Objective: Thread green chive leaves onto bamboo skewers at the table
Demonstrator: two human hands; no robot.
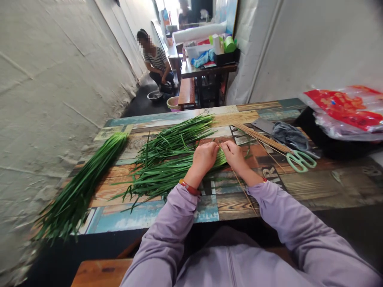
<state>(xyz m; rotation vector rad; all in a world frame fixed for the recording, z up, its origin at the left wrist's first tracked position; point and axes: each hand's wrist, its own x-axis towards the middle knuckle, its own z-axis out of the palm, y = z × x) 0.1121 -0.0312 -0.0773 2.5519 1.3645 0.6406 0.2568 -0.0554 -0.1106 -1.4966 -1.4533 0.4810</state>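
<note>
Head view: bare left hand (205, 156) and bare right hand (235, 155) nearly touching, knuckles up, over the pale stem end of a bunch of long, flat green leaves (167, 174). Both pinched closed on a thin, tan, straw-like strand (241, 188), with fingertips partly hidden. Below the right hand, loose ends trailing toward the near edge of a table with a multicoloured plank pattern (116, 220). Out to the left of the left hand, leaf tips of the same bunch. Just beyond the left hand, a second loose green heap (176, 137); well to its left, a thick, dark green bundle with lighter stems (94, 181). Right of the right hand, a sheaf of thin tan stalks (265, 138), mint-handled scissors (301, 160) and a crumpled grey cloth (289, 134). Farther right, a red-and-clear plastic bag (344, 107). Far beyond both hands, a crouching person in a striped top (158, 61), near a round metal basin (154, 95).
</note>
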